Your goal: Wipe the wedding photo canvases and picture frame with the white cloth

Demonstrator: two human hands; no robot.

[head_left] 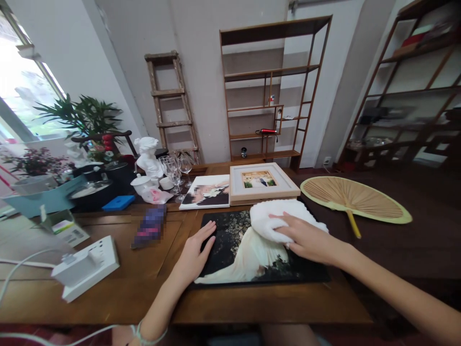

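Note:
A dark photo panel [230,250] showing a long white dress lies flat on the wooden table in front of me. On its left edge rests my left hand [198,247], fingers stretched out, holding nothing. My right hand [300,235] grips a bunched white towel [268,216] and presses it on the panel's upper right part, so that corner is mostly covered. Just behind the panel lie a framed picture [236,184] with a wide pale border and a white-edged photo print [190,194].
To the right lies a palm-leaf fan [355,197]. Wine glasses [175,168] and a white bust [148,156] stand at the back left. A white power strip [90,269], its cable and a small open box [66,226] occupy the table's left side [144,288].

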